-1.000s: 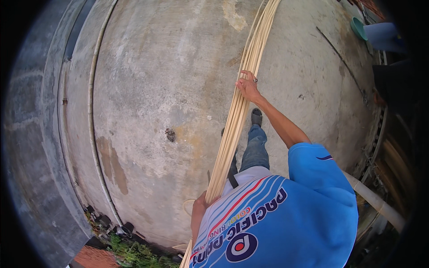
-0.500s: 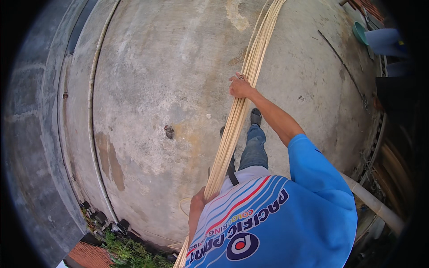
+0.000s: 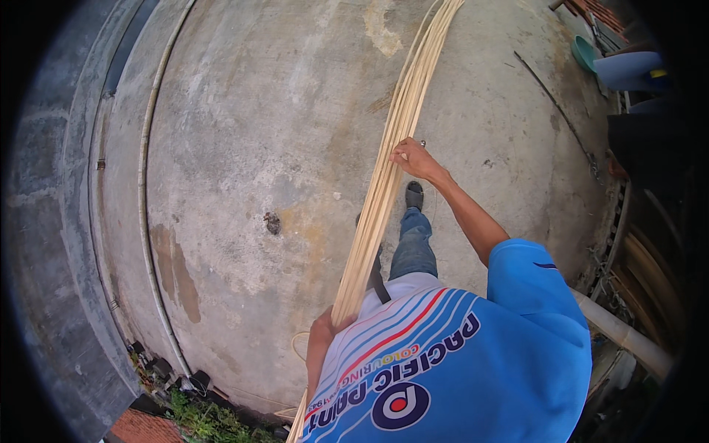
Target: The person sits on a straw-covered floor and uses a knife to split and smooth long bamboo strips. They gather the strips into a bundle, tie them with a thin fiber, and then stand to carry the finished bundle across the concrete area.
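Note:
A long bundle of thin, pale rattan canes (image 3: 374,227) runs slantwise from the top of the view down past my left side. My left hand (image 3: 330,325) grips the bundle at waist level, its fingers partly hidden behind the canes and my shirt. Farther up, my right hand (image 3: 413,157) is at the bundle's right edge, with its fingertips bent and closed on the outer canes. Above that hand the canes fan slightly apart, and one thin cane bows out to the left. The bundle's lower end shows again beyond my left forearm.
Stained concrete floor (image 3: 221,148) spreads all around. A long pole (image 3: 144,162) lies at the left, and a thin dark rod (image 3: 557,107) at the right. Green plants (image 3: 199,417) grow at the lower left. A green basin (image 3: 583,53) stands at the upper right.
My right hand has slid down the bundle and shifted from across it to its right edge. The bundle has swung slightly left, while my left hand keeps its grip.

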Action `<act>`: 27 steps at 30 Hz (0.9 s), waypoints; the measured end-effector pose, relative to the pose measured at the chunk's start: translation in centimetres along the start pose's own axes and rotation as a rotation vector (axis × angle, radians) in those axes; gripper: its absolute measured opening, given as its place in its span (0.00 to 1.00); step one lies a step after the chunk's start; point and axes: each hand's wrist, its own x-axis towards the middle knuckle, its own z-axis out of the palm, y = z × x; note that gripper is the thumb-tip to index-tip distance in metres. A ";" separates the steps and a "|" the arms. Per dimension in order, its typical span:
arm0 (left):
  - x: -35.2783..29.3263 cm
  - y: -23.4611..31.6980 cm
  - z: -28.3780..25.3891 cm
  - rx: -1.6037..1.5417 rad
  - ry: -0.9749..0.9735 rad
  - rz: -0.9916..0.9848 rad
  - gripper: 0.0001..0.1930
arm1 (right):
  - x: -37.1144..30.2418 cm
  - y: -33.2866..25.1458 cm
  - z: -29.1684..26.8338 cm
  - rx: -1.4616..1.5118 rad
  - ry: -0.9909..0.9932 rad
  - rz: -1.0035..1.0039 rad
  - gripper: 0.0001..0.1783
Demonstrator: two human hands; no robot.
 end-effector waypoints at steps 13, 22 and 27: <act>-1.3 -0.5 -0.4 -0.007 -0.014 -0.018 0.23 | -1.9 -4.6 4.2 -0.278 -0.049 -0.086 0.08; -1.3 -1.0 -0.3 -0.011 -0.009 -0.003 0.25 | -1.1 -2.7 3.5 -0.144 0.484 0.078 0.09; -1.2 -1.5 -0.2 -0.002 -0.003 0.005 0.25 | 0.5 -1.0 3.8 -0.163 0.498 0.040 0.11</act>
